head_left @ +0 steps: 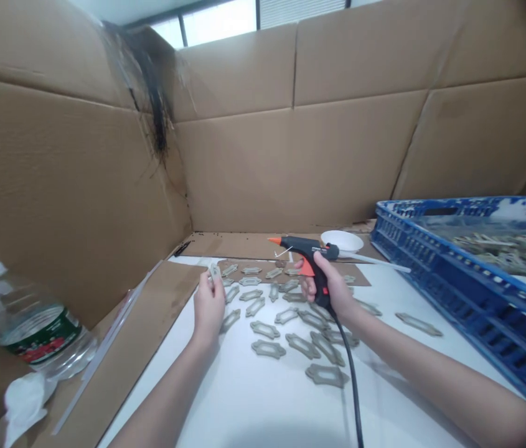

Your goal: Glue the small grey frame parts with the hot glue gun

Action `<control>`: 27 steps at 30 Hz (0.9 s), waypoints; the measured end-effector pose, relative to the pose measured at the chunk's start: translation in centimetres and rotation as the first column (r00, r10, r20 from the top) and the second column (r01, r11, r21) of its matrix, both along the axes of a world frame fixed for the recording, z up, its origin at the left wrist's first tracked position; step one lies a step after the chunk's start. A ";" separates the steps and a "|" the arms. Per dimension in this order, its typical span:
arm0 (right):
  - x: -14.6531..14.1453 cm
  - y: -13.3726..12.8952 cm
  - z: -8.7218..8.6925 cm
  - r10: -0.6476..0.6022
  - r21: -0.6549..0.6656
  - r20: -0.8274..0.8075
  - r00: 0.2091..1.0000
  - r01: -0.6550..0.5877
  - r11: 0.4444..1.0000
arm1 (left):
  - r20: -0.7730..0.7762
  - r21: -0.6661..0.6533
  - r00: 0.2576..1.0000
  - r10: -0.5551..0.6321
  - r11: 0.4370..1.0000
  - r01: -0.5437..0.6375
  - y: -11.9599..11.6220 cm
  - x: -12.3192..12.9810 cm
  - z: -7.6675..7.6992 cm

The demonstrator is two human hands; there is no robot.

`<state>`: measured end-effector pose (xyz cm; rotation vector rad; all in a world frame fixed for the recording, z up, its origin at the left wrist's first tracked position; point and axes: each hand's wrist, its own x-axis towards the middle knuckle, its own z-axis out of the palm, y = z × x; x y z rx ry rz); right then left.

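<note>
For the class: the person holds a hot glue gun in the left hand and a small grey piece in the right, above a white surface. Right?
No: the hot glue gun is in the right hand and the small grey piece in the left hand, above the white surface, as the head view shows.

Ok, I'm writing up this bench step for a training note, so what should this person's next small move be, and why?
Probably bring the orange nozzle of the hot glue gun to the small grey piece in the left hand, since the right hand already grips the gun's handle and the left hand holds the piece up.
</note>
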<state>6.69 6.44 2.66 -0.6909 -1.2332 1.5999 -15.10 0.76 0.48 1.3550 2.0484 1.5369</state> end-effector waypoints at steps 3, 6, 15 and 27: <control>0.6 -1.3 -0.7 0.027 0.040 -0.028 0.999 -0.026 0.999 | 0.121 -0.010 0.988 -0.097 0.995 0.099 -1.1 2.6 0.5; 1.1 -2.1 -1.7 0.008 0.104 -0.004 1.000 -0.008 0.995 | 0.197 0.018 0.960 -0.198 0.980 0.198 -2.1 4.6 0.7; 2.3 -4.2 -4.1 -0.208 0.372 0.398 0.893 0.050 0.927 | 0.259 0.036 0.908 -0.330 0.943 0.332 -3.6 6.3 0.9; 2.4 -4.4 -4.0 -0.436 0.722 0.468 0.768 -0.048 0.690 | 0.302 0.042 0.898 -0.320 0.945 0.323 -4.0 6.5 1.2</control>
